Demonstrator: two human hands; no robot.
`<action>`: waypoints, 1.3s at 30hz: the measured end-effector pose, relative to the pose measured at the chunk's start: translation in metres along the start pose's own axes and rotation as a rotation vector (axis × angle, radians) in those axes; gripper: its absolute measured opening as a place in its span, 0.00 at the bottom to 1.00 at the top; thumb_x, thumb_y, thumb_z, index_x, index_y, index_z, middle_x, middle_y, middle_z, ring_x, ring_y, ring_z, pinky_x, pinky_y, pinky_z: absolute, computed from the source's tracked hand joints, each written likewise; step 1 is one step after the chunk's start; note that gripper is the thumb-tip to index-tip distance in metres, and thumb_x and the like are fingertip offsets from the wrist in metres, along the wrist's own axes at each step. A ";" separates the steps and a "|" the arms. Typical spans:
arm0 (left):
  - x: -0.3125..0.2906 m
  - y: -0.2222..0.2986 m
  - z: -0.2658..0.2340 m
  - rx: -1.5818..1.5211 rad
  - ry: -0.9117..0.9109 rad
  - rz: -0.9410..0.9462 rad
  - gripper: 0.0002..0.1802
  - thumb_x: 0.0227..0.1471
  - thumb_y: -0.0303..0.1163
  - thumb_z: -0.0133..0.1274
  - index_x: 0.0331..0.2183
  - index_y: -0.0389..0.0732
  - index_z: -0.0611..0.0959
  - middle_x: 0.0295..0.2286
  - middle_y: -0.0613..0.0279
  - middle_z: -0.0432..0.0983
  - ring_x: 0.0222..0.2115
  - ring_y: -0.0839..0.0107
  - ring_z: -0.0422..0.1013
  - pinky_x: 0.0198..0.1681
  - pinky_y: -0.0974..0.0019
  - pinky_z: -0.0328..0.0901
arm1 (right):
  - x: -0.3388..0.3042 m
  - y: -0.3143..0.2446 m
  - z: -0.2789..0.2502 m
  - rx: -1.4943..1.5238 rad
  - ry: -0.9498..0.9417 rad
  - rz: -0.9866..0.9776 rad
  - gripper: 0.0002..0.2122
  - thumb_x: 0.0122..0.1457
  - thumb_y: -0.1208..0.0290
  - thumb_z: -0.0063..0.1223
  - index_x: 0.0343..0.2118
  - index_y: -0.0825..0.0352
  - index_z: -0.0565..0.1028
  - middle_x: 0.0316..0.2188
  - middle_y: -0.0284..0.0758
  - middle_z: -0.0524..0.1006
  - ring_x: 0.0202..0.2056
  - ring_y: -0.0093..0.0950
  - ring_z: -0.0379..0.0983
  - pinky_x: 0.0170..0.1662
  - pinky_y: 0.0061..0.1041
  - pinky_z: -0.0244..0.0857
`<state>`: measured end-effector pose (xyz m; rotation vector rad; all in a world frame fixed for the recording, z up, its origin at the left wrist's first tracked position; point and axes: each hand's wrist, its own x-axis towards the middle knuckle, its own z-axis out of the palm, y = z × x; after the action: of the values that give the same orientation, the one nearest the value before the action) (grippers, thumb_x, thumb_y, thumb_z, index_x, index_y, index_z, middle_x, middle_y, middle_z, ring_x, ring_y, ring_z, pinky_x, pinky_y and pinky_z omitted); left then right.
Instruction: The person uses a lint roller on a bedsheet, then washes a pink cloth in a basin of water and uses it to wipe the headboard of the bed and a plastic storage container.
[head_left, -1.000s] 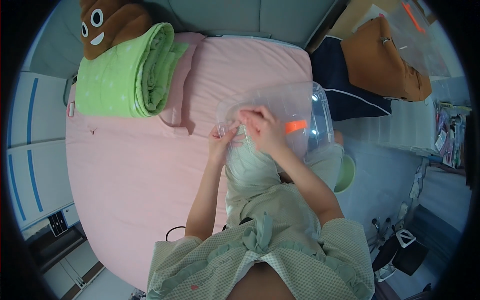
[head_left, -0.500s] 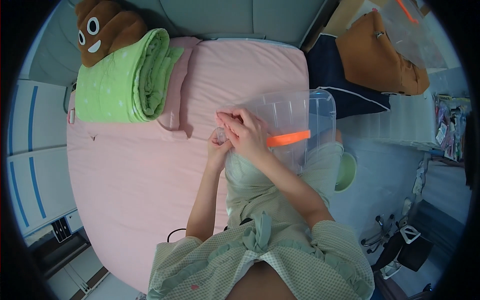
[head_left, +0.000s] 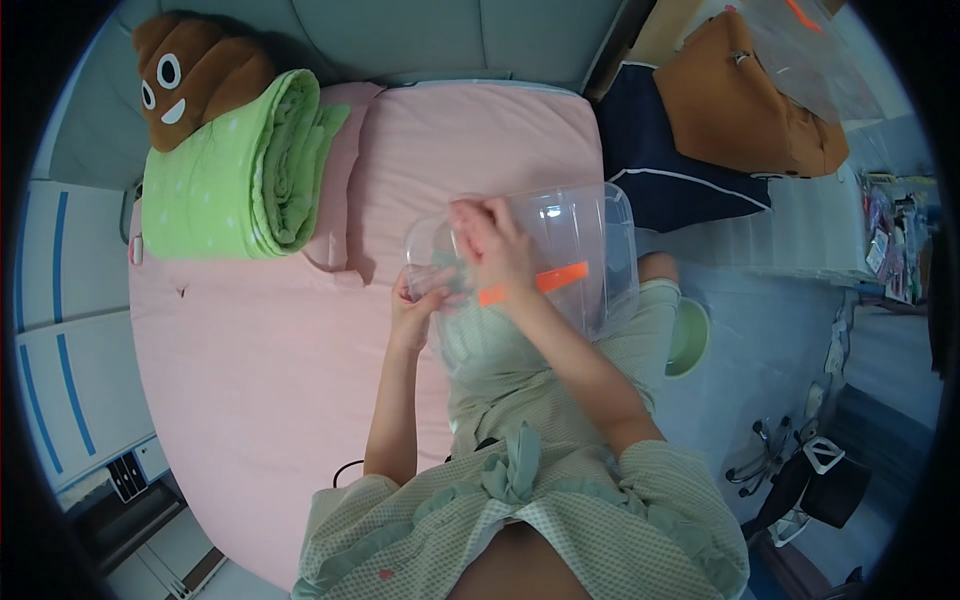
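A clear plastic box [head_left: 575, 230] with an orange strip [head_left: 560, 277] lies across my lap and the edge of the bed. My left hand [head_left: 412, 308] grips its left end, the thumb over the rim and the other fingers behind it. Over the same end hangs my right hand [head_left: 492, 243], its fingers smeared by motion. Whether those fingers touch the plastic or hold anything cannot be made out. Through the see-through wall my patterned trousers show.
The bed has a pink sheet [head_left: 250, 370]. A folded green quilt [head_left: 210, 205] and a brown plush cushion [head_left: 205, 75] sit at the far left. Beyond the box lie a navy cushion [head_left: 640, 150] and a brown bag-like item [head_left: 740, 110]. A green bin [head_left: 688, 338] stands by my knee.
The box has shifted left and a little nearer, its left end now showing more. My right hand has lifted away from my left hand. My left hand has moved slightly left and nearer.
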<state>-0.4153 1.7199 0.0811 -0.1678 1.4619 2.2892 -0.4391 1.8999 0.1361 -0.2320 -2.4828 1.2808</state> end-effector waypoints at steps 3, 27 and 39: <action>-0.005 -0.001 -0.006 -0.027 0.024 0.006 0.21 0.43 0.16 0.52 0.43 0.34 0.69 0.39 0.46 0.75 0.30 0.56 0.77 0.26 0.67 0.74 | 0.001 0.005 0.001 -0.012 -0.014 -0.221 0.14 0.50 0.72 0.53 0.41 0.53 0.74 0.36 0.30 0.70 0.33 0.34 0.74 0.34 0.34 0.70; 0.014 0.004 0.020 0.028 0.004 -0.046 0.19 0.46 0.23 0.55 0.42 0.34 0.71 0.40 0.50 0.76 0.28 0.65 0.77 0.26 0.70 0.73 | -0.026 0.107 -0.047 -0.205 0.165 0.075 0.16 0.49 0.77 0.54 0.41 0.53 0.78 0.38 0.32 0.73 0.32 0.31 0.74 0.34 0.28 0.70; 0.044 0.028 0.046 0.183 -0.014 -0.127 0.15 0.58 0.38 0.47 0.38 0.35 0.74 0.38 0.54 0.77 0.25 0.70 0.76 0.23 0.74 0.71 | -0.085 0.035 -0.031 0.252 -0.347 -0.477 0.15 0.43 0.78 0.56 0.36 0.54 0.80 0.26 0.26 0.72 0.28 0.25 0.71 0.31 0.26 0.66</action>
<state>-0.4611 1.7626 0.1111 -0.1842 1.5965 2.0409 -0.3492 1.9189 0.1057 0.6551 -2.3889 1.4850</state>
